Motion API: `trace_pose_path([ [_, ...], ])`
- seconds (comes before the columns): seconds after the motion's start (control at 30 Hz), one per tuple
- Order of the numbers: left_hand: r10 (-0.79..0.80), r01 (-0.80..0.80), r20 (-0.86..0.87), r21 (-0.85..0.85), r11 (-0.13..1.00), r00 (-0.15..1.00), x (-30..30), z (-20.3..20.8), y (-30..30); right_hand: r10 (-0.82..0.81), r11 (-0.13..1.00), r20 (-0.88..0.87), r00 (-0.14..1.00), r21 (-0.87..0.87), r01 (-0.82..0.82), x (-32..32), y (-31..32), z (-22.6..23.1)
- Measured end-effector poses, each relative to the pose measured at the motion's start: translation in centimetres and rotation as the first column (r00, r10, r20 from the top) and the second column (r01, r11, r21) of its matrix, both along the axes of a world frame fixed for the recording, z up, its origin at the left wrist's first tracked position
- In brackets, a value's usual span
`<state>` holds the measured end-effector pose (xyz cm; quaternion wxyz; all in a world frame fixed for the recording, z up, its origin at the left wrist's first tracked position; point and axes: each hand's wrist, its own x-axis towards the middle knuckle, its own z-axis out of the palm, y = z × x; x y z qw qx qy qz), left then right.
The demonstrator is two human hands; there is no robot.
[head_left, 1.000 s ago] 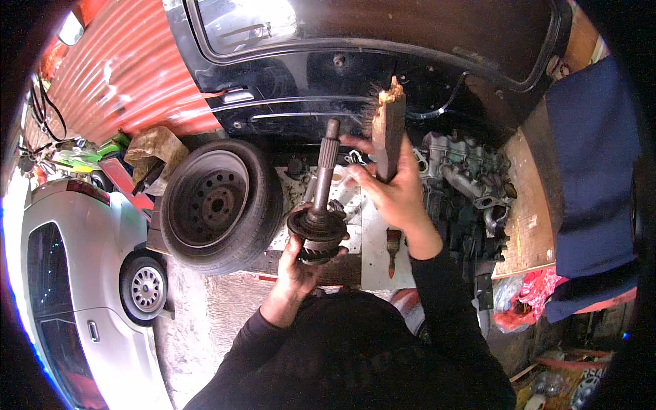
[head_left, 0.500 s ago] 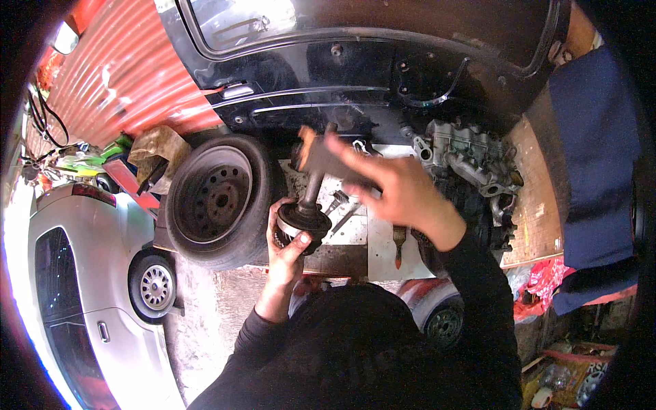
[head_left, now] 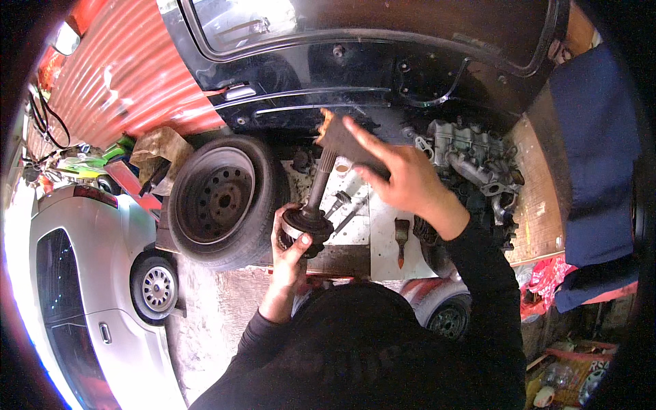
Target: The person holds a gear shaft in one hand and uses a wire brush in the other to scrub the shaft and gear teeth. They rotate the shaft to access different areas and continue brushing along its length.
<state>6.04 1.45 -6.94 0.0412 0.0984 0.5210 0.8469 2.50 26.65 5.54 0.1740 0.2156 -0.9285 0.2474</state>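
My left hand [head_left: 290, 258] is closed around the round dark hub of a splined metal shaft [head_left: 316, 196], the thumb pressed on its near side. The shaft points up and slightly right, with its grooved end uppermost. In my right hand [head_left: 413, 181] is a dark, flat brush [head_left: 350, 145] with a ragged tan end, gripped between thumb and fingers with the index finger stretched along it. The brush is beside the shaft's upper end; whether they touch I cannot tell. A small gear shaft [head_left: 339, 201] and a thin rod [head_left: 350, 216] lie on the white board beyond.
A tyre on a steel wheel [head_left: 225, 201] leans at the left of the bench. At right stand an engine part [head_left: 475, 154] and a paintbrush [head_left: 402, 239]. A black car panel [head_left: 321, 75] rises behind; a silver car [head_left: 102, 294] is at far left.
My right hand has shifted the brush up and to the right, away from the shaft's middle, uncovering the grooved end. The left hand keeps its hold, nearly still.
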Motion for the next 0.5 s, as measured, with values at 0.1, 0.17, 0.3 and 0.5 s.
trace_pose_path([
  [0.1,-0.029,0.029,-0.005,0.033,0.999,1.0,-0.1,-0.3,0.1,0.165,0.972,-0.185,0.969,-0.136,-0.192,1.1,-0.7,-2.4],
  [0.17,-0.032,0.033,-0.014,0.027,0.999,0.999,0.0,0.2,0.1,0.155,0.985,0.037,0.987,0.066,-0.157,2.1,-0.6,-2.2],
  [0.3,-0.04,0.04,0.0,-0.018,0.999,0.999,0.3,0.5,-0.5,0.115,0.99,-0.091,0.989,-0.066,-0.121,1.4,-0.3,-1.3],
  [0.5,-0.085,0.073,0.07,0.157,0.985,0.994,0.8,1.2,-0.4,0.191,0.962,0.115,0.975,0.177,-0.209,3.7,-1.3,-1.9],
])
